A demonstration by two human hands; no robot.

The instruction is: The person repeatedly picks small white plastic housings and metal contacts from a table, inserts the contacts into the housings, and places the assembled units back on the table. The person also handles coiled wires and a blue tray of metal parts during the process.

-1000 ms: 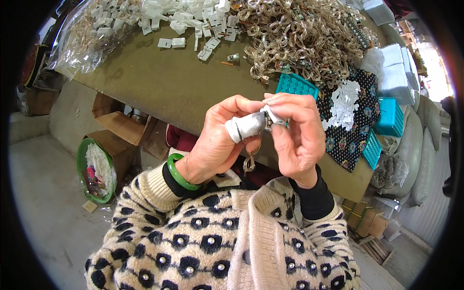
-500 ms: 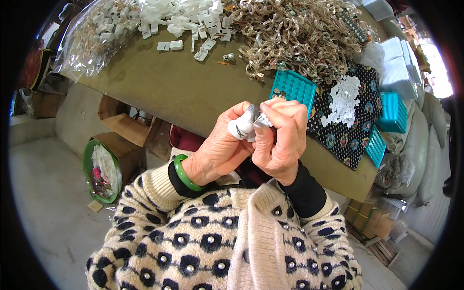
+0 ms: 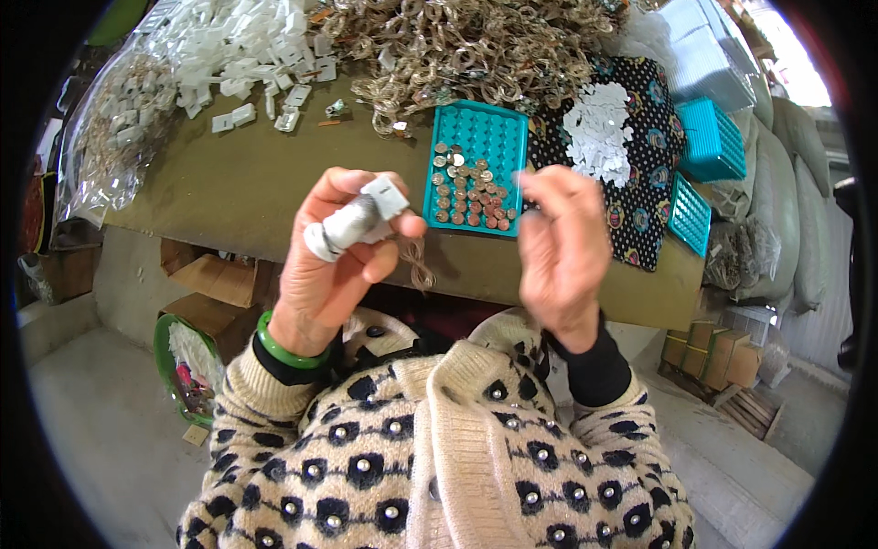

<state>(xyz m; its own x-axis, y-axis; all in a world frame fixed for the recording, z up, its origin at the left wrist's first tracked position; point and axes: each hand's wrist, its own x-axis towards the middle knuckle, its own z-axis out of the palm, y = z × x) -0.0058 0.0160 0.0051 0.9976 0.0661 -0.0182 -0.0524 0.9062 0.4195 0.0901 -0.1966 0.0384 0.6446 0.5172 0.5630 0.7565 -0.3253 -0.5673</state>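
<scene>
My left hand point(image 3: 315, 252) grips a small white plastic case point(image 3: 384, 197) between thumb and fingers. A coil of thin clear wire point(image 3: 416, 265) hangs just below the case. One finger of that hand wears a white wrapping point(image 3: 338, 231) with a grey, smudged end. My right hand point(image 3: 567, 252), smeared by motion, is apart from the left, beside the right edge of a teal tray point(image 3: 480, 114). Its fingers look bent, but whether they hold anything cannot be made out. Several small round metal discs point(image 3: 471, 194) fill the tray's near part.
White plastic cases point(image 3: 242, 64) and tangled clear wire coils point(image 3: 494, 46) are heaped at the back. White flat pieces point(image 3: 599, 128) lie on a dark patterned cloth point(image 3: 645, 215). Stacked teal trays point(image 3: 713, 142) stand at the right; a green basin point(image 3: 165, 352) sits on the floor at left.
My hands have parted: the left moved left with the white case, the right moved to the right. The view has shifted, and the teal tray with its discs now shows fully.
</scene>
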